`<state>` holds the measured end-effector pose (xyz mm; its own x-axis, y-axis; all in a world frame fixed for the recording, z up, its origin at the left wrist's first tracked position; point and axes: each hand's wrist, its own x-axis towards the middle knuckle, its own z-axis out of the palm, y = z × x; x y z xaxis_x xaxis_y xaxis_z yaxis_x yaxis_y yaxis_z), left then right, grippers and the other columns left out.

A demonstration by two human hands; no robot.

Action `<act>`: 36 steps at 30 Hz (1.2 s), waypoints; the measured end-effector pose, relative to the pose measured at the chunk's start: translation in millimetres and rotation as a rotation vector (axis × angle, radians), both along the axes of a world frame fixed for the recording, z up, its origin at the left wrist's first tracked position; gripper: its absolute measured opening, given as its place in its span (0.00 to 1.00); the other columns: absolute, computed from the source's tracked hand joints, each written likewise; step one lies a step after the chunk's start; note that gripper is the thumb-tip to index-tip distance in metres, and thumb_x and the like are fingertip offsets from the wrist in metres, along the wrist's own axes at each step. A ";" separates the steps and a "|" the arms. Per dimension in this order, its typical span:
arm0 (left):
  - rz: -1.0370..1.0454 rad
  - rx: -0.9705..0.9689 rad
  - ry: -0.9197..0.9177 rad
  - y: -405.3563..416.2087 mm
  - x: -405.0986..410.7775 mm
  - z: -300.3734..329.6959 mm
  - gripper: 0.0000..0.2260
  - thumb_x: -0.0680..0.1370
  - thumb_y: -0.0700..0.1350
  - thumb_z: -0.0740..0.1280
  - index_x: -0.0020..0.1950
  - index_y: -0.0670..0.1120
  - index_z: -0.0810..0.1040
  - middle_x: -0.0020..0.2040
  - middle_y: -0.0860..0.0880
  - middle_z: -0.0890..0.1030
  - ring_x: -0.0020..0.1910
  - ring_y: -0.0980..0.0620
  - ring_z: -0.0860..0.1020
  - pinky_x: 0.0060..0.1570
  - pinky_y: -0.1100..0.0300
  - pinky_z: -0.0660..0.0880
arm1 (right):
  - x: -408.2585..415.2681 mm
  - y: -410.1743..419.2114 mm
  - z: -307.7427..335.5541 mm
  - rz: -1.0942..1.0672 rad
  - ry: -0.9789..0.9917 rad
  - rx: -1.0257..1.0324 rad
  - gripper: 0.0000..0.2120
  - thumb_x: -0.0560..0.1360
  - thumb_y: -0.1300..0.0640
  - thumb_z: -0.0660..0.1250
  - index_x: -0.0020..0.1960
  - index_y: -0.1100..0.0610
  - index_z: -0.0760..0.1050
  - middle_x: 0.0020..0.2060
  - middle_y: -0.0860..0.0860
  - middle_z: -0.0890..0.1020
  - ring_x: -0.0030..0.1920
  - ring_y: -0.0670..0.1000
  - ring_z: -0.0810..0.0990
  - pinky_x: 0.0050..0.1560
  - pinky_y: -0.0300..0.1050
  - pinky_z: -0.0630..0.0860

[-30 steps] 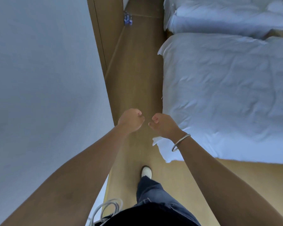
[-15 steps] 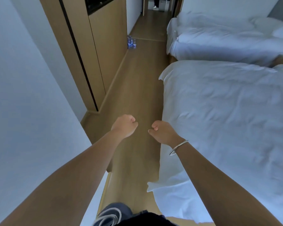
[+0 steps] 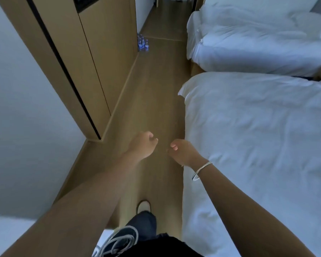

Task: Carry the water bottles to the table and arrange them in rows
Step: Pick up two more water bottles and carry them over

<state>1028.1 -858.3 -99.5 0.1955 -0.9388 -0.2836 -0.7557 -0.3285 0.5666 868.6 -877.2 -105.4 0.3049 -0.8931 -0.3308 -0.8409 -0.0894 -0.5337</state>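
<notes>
Over the floor (image 3: 156, 108), both hands curl empty.
Left hand (image 3: 142, 145), right hand (image 3: 183, 152) loosely clenched; bottles (image 3: 143, 44) far ahead.

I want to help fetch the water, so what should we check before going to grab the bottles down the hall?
1. Bottles found: ok. The water bottles stand on the floor beside the wooden cabinet.
2. Path clear: ok. Nothing lies on the floor between the cabinet and the near bed.
3. Left hand free: ok, loosely curled, holding nothing.
4. Right hand free: ok, loosely curled, holding nothing.
5. How many bottles: cannot tell, too small and far.
6. Table ready: cannot tell, no table is in view.
</notes>
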 end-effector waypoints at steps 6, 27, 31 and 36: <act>0.025 -0.020 0.004 -127.4 48.5 11.9 0.18 0.79 0.50 0.60 0.65 0.42 0.74 0.63 0.44 0.76 0.61 0.45 0.75 0.61 0.52 0.72 | 49.2 -122.9 17.6 -0.029 -0.027 0.024 0.09 0.73 0.56 0.61 0.37 0.58 0.74 0.34 0.49 0.75 0.41 0.53 0.76 0.44 0.44 0.74; 0.121 -0.037 0.069 -498.0 38.7 -18.5 0.11 0.75 0.46 0.65 0.54 0.41 0.77 0.54 0.42 0.81 0.53 0.43 0.78 0.55 0.53 0.74 | 19.4 -482.3 18.1 0.014 -0.066 0.058 0.16 0.75 0.55 0.61 0.59 0.61 0.74 0.55 0.56 0.79 0.56 0.56 0.77 0.55 0.45 0.73; 0.129 -0.052 0.066 -564.1 28.9 -12.4 0.13 0.76 0.47 0.64 0.56 0.41 0.77 0.56 0.42 0.80 0.55 0.43 0.77 0.55 0.53 0.72 | 9.9 -553.2 27.7 0.054 -0.046 0.024 0.16 0.76 0.56 0.60 0.62 0.60 0.73 0.59 0.56 0.78 0.59 0.56 0.76 0.60 0.48 0.73; 0.141 -0.064 0.013 -635.8 25.2 -6.9 0.12 0.76 0.48 0.64 0.55 0.43 0.78 0.55 0.44 0.81 0.54 0.44 0.78 0.50 0.56 0.71 | 7.6 -624.9 32.4 0.055 -0.023 0.007 0.17 0.75 0.55 0.63 0.61 0.60 0.73 0.59 0.56 0.77 0.60 0.56 0.75 0.60 0.47 0.71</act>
<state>1053.2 -1494.2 -106.4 0.3236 -0.9185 -0.2273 -0.6969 -0.3939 0.5994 876.2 -1502.1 -73.0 0.3611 -0.8724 -0.3295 -0.8224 -0.1314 -0.5535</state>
